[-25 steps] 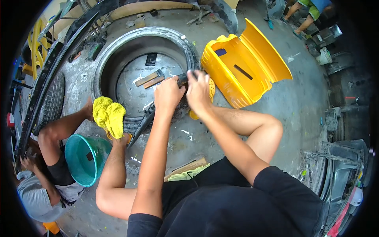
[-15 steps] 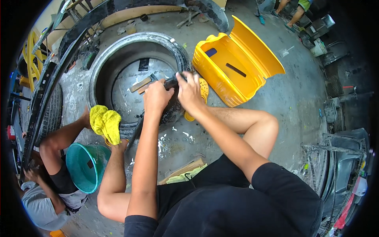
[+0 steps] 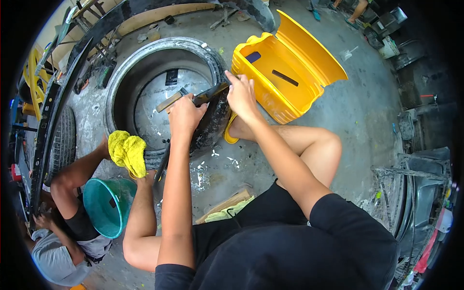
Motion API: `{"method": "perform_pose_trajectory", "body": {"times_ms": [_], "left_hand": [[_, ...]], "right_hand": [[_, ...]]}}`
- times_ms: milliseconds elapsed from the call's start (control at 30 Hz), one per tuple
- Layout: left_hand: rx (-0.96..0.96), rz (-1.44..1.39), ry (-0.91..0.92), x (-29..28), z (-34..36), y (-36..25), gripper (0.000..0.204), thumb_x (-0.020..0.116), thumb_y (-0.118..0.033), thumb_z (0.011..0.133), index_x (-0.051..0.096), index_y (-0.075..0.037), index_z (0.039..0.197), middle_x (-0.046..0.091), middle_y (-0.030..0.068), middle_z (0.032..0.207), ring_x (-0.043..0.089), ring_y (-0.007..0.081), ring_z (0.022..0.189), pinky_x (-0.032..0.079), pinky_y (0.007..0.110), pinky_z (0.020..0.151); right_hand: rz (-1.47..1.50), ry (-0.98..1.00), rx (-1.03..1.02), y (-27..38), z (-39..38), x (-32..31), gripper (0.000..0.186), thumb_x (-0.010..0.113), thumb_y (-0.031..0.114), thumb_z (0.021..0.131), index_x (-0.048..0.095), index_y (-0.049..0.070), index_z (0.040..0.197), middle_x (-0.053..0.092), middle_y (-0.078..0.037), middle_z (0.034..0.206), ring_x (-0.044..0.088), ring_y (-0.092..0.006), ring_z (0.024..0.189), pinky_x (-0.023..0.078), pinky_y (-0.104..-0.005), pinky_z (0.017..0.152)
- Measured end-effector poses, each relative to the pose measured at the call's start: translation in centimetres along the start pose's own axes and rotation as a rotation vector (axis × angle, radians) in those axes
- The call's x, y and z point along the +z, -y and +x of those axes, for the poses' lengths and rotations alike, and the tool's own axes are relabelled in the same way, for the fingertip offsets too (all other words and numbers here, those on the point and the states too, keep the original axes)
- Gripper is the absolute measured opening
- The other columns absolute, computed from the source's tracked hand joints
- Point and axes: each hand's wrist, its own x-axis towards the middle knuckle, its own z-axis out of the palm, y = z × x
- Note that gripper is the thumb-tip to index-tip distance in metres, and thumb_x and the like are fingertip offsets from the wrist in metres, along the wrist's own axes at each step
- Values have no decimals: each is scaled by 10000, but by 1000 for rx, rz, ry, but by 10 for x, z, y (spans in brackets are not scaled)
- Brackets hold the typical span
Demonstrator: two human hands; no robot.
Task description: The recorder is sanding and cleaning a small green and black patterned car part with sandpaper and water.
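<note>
My left hand [image 3: 184,116] is closed on a long black part [image 3: 210,94] lying over the right side of a tyre [image 3: 117,75]. My right hand [image 3: 241,96] is at that part's upper right end, index finger raised and other fingers curled on it. Two narrow blocks [image 3: 169,102] lie beside my left hand, within the tyre's ring. A yellow cloth [image 3: 126,151] rests at the tyre's lower left, by my left foot. Under my right foot is a yellow clog [image 3: 230,133]. An open yellow plastic container [image 3: 285,96] stands to the right of the tyre.
A teal bucket [image 3: 107,210] stands by my left leg. Another person [image 3: 65,256] sits at lower left, beside a long black frame [image 3: 60,106] and a second tyre [image 3: 63,140]. Someone's legs [image 3: 357,12] show at top right. Metal panels [image 3: 420,179] crowd the right edge.
My hands have moved further apart, the right one shifting up along the black part to its end and raising its index finger. The view has shifted slightly, and the far person is mostly out of frame.
</note>
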Motion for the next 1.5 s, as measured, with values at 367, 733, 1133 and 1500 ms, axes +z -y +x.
{"method": "perform_pose_trajectory", "body": {"times_ms": [367, 733, 1133, 1500], "left_hand": [[-76, 2, 102, -12, 7, -5, 469, 749, -349, 733, 694, -45, 1086, 696, 228, 951, 670, 388, 927, 519, 456, 834], [-77, 0, 96, -12, 7, -1, 486, 746, -348, 738, 688, -28, 1099, 691, 228, 975, 663, 387, 947, 518, 459, 843], [-68, -10, 68, -2, 12, 8, 397, 751, -338, 724, 717, -91, 1033, 711, 194, 891, 686, 371, 879, 530, 444, 788], [-82, -28, 107, -11, 25, 11, 436, 777, -333, 708, 718, -62, 1045, 717, 186, 941, 689, 348, 916, 522, 414, 835]], "right_hand": [[-389, 89, -99, 13, -22, 6, 668, 558, 24, 801, 480, 302, 1403, 394, -235, 1403, 492, -406, 1104, 454, -489, 865], [-245, 193, -29, 29, -32, -4, 715, 578, 5, 763, 462, 248, 1425, 383, -242, 1376, 458, -433, 1146, 457, -499, 889], [-38, 234, -90, 45, -57, -7, 731, 573, -33, 768, 456, 250, 1432, 408, -256, 1323, 476, -441, 1118, 445, -505, 908], [-331, 183, 8, 2, -15, 6, 748, 532, 23, 831, 378, 416, 1449, 495, -197, 1209, 502, -406, 1091, 467, -502, 825]]}}
